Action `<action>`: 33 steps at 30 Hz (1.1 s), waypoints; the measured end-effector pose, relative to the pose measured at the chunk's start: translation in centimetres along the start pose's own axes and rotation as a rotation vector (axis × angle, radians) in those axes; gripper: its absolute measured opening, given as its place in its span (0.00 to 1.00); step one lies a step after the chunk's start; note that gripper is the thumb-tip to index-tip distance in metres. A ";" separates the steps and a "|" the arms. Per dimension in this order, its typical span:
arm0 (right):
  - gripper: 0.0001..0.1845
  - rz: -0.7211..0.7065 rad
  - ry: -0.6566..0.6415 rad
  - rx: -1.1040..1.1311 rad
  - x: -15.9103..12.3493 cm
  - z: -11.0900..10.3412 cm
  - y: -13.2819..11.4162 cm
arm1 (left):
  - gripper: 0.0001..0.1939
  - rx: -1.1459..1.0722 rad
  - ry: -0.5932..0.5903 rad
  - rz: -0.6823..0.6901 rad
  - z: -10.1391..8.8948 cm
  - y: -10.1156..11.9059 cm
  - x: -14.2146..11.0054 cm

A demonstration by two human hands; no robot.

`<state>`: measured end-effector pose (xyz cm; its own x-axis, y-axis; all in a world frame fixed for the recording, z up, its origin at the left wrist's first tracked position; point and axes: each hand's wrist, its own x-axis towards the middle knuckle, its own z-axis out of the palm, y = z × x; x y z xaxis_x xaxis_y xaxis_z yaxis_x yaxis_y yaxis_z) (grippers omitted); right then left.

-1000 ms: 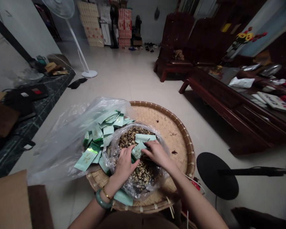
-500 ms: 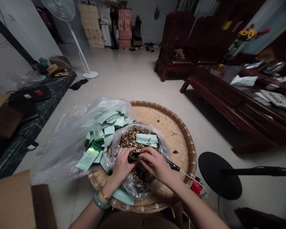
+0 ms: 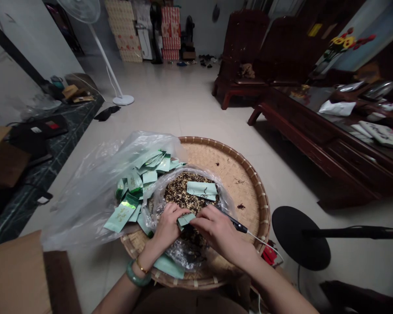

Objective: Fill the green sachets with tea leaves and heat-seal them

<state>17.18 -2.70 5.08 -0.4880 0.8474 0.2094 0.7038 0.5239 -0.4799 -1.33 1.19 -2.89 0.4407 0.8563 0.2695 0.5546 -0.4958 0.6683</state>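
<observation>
Between my hands is a small light-green packet (image 3: 186,220), held over a clear plastic bag (image 3: 157,185) of dark and pale loose bits (image 3: 180,187). My left hand (image 3: 167,224) pinches the packet's left end. At its right end, the fingers of my right hand (image 3: 216,226) are closed on the edge. More green packets (image 3: 201,189) lie flat on the loose bits just beyond. A black handheld tool (image 3: 237,224) with a white cord rests by my right hand, its far part hidden. All this sits on a round woven bamboo tray (image 3: 245,174).
Left on the tray, a large clear bag (image 3: 94,196) spills over the rim, with a heap of green packets (image 3: 150,168) at its mouth. Cardboard (image 3: 16,274) is at lower left. A round black base (image 3: 301,237) stands right of the tray, and a dark wooden table (image 3: 330,148) beyond it.
The packet between my hands has turned from a dark opening to its light-green face. My right hand has shifted slightly and its fingers have curled more. The tray's contents look the same.
</observation>
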 end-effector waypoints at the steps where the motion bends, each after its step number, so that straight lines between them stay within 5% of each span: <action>1: 0.12 0.002 0.014 -0.031 0.2 0.2 -0.1 | 0.24 0.005 -0.007 -0.003 0.0 0.0 0.0; 11: 0.08 -0.027 0.126 0.001 0.7 0.7 0.4 | 0.15 -0.059 -0.040 -0.097 0.2 -0.4 0.6; 18: 0.08 0.061 0.086 -0.115 0.4 2.8 0.6 | 0.18 -0.052 -0.021 -0.118 0.5 -0.7 0.9; 21: 0.07 0.047 0.162 0.042 0.2 2.1 2.1 | 0.14 -0.047 -0.034 -0.105 0.4 -0.8 0.9; 24: 0.10 0.196 0.275 0.151 0.6 0.8 5.4 | 0.14 -0.050 -0.046 -0.109 0.3 -0.8 1.1; 28: 0.17 0.276 0.000 0.007 2.4 0.7 9.6 | 0.14 -0.075 -0.043 -0.141 0.2 -0.8 1.3; 33: 0.14 0.216 -0.301 -0.061 4.7 2.4 11.0 | 0.14 -0.126 -0.022 -0.139 0.2 -0.9 1.3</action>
<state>21.46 6.82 -1.25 -0.4485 0.8802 -0.1549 0.8321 0.3480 -0.4318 -1.15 2.69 -3.23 0.3817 0.9114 0.1540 0.5190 -0.3492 0.7802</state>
